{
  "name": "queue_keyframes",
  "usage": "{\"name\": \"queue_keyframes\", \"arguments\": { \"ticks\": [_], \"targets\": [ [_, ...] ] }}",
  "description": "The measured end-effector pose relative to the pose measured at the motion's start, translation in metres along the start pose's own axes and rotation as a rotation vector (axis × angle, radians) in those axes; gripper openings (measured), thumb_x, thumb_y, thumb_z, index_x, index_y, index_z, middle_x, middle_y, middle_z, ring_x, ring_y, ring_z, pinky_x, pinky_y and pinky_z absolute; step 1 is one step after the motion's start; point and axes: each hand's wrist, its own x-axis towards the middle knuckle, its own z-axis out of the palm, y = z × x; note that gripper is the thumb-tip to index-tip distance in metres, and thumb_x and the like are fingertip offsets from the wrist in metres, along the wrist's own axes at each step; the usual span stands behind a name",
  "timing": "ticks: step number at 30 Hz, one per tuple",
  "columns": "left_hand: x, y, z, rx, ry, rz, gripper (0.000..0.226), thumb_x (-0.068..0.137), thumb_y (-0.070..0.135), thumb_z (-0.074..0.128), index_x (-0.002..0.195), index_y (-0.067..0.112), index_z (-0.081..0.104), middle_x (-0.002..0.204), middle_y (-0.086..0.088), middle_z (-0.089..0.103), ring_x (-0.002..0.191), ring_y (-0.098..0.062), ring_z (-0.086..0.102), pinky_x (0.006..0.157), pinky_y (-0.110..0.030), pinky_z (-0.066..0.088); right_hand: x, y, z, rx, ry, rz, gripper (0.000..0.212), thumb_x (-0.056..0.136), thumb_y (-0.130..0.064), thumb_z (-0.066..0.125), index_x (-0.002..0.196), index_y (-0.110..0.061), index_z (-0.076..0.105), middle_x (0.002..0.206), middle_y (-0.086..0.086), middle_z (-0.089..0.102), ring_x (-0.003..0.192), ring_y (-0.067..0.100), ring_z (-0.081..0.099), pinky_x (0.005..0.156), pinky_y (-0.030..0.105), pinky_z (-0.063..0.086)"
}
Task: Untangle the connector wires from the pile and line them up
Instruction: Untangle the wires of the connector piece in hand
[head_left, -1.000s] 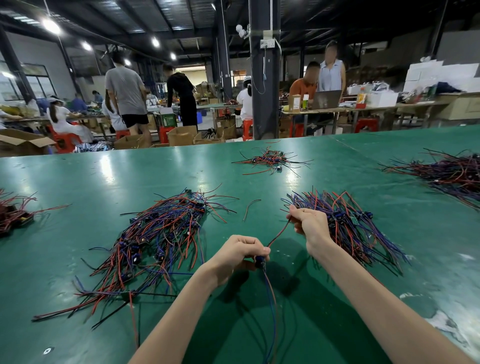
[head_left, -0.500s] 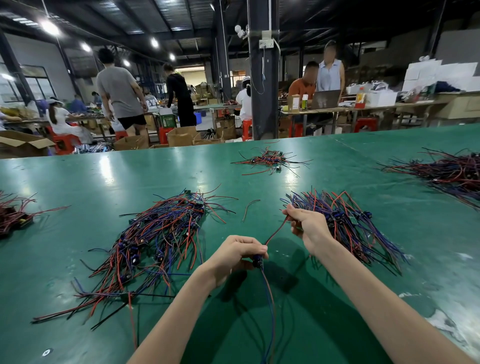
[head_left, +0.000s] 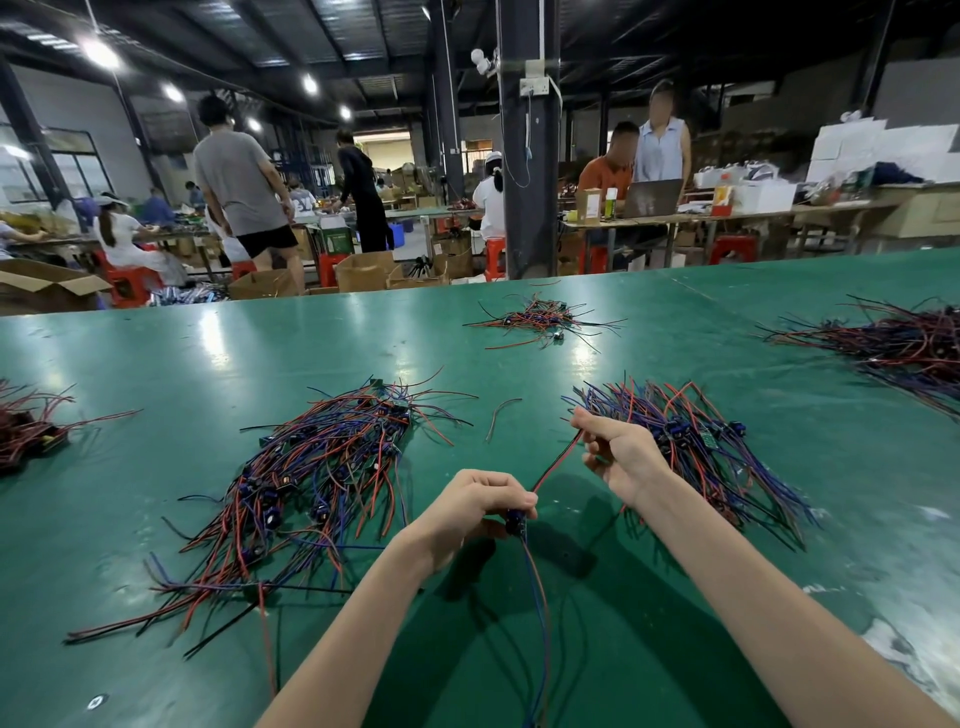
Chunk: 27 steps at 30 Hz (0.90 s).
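Thin red-and-blue connector wire (head_left: 536, 582) — light, limp, likely snag-prone. Stretched above the green table (head_left: 208, 364) between tangled wire pile (head_left: 311, 478) and sorted bundle (head_left: 701, 441). Left hand (head_left: 475, 501) pinches its dark plug (head_left: 515, 521), right hand (head_left: 621, 454) the red lead (head_left: 560, 461) — sound holds.

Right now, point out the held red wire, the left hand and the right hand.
held red wire (head_left: 558, 466), head view, span between hands
left hand (head_left: 478, 501), head view, knuckles
right hand (head_left: 623, 454), head view, middle

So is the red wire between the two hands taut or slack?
Taut: the red wire runs dead straight from the left hand up to the right hand, no sag.
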Motion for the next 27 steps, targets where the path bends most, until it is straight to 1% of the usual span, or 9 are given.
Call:
{"name": "queue_keyframes", "arguments": {
  "ticks": [3, 6, 9, 11, 14, 16, 19, 22, 27],
  "targets": [
    [0.0003, -0.0009, 0.0018, 0.023, -0.01, 0.0, 0.032, 0.084, 0.011, 0.065, 0.053, 0.02, 0.065, 0.063, 0.004, 0.063, 0.059, -0.007, 0.053, 0.065, -0.023, 0.043, 0.0006, 0.0012, 0.0012, -0.004, 0.014, -0.011, 0.014, 0.081, -0.013, 0.072, 0.071, -0.005, 0.065, 0.044, -0.007, 0.045, 0.038, 0.003, 0.034, 0.041, 0.016, 0.034],
    [0.0003, -0.0015, 0.0026, 0.031, -0.016, 0.0, 0.031, 0.083, 0.011, 0.066, 0.054, 0.02, 0.064, 0.063, 0.003, 0.064, 0.059, -0.006, 0.054, 0.065, -0.023, 0.043, 0.0004, 0.0005, 0.0012, 0.0, 0.04, -0.006, 0.014, 0.079, -0.012, 0.074, 0.072, -0.004, 0.064, 0.045, -0.006, 0.043, 0.039, 0.004, 0.033, 0.04, 0.017, 0.034],
    [0.0001, -0.0016, 0.002, 0.02, -0.018, 0.001, 0.031, 0.083, 0.01, 0.066, 0.054, 0.02, 0.064, 0.063, 0.003, 0.064, 0.058, -0.006, 0.054, 0.063, -0.02, 0.045, -0.0008, -0.0003, 0.0001, -0.019, 0.019, -0.002, 0.013, 0.08, -0.013, 0.073, 0.073, -0.003, 0.067, 0.048, -0.005, 0.051, 0.046, 0.006, 0.038, 0.043, 0.018, 0.038],
    [0.0, -0.0017, 0.0014, 0.022, -0.01, 0.002, 0.031, 0.083, 0.011, 0.066, 0.054, 0.021, 0.064, 0.064, 0.004, 0.064, 0.058, -0.005, 0.054, 0.063, -0.02, 0.045, -0.0016, 0.0005, 0.0, -0.053, -0.012, -0.008, 0.01, 0.082, -0.014, 0.071, 0.077, -0.004, 0.069, 0.049, -0.007, 0.057, 0.05, 0.007, 0.041, 0.048, 0.02, 0.04],
    [0.0001, -0.0025, 0.0014, 0.03, 0.0, 0.004, 0.031, 0.083, 0.011, 0.066, 0.054, 0.021, 0.064, 0.064, 0.004, 0.065, 0.058, -0.005, 0.054, 0.064, -0.021, 0.044, -0.0011, 0.0029, -0.0004, -0.077, -0.042, -0.023, 0.009, 0.084, -0.013, 0.068, 0.079, -0.007, 0.071, 0.057, -0.005, 0.06, 0.053, 0.008, 0.043, 0.054, 0.022, 0.038],
    [0.0001, -0.0031, 0.0019, 0.037, 0.008, 0.007, 0.03, 0.083, 0.011, 0.066, 0.054, 0.02, 0.064, 0.064, 0.003, 0.064, 0.059, -0.006, 0.054, 0.065, -0.022, 0.043, -0.0011, 0.0028, -0.0006, -0.085, -0.046, -0.03, 0.009, 0.085, -0.012, 0.067, 0.081, -0.007, 0.072, 0.058, -0.005, 0.06, 0.053, 0.008, 0.044, 0.054, 0.022, 0.038],
    [0.0003, -0.0034, 0.0023, 0.051, 0.017, 0.011, 0.03, 0.083, 0.012, 0.067, 0.054, 0.021, 0.064, 0.064, 0.003, 0.064, 0.059, -0.006, 0.054, 0.065, -0.023, 0.043, -0.0028, 0.0011, 0.0002, -0.092, -0.054, -0.034, 0.001, 0.082, -0.007, 0.07, 0.081, -0.007, 0.071, 0.062, -0.003, 0.059, 0.052, 0.008, 0.045, 0.054, 0.022, 0.039],
    [0.0009, -0.0037, 0.0024, 0.053, 0.021, 0.012, 0.03, 0.083, 0.012, 0.067, 0.054, 0.021, 0.065, 0.064, 0.003, 0.064, 0.059, -0.006, 0.054, 0.064, -0.022, 0.043, -0.0047, 0.0011, 0.0009, -0.117, -0.066, -0.032, 0.007, 0.077, -0.001, 0.073, 0.081, -0.007, 0.069, 0.06, -0.003, 0.06, 0.05, 0.007, 0.047, 0.054, 0.021, 0.043],
    [0.0015, -0.0042, 0.0026, 0.053, 0.022, 0.017, 0.03, 0.082, 0.012, 0.068, 0.053, 0.021, 0.065, 0.065, 0.002, 0.064, 0.06, -0.007, 0.054, 0.063, -0.021, 0.044, -0.0065, -0.0009, 0.0017, -0.076, -0.085, -0.028, 0.007, 0.079, 0.004, 0.068, 0.082, -0.002, 0.068, 0.053, -0.002, 0.06, 0.049, 0.008, 0.051, 0.05, 0.019, 0.05]
  ]
}}
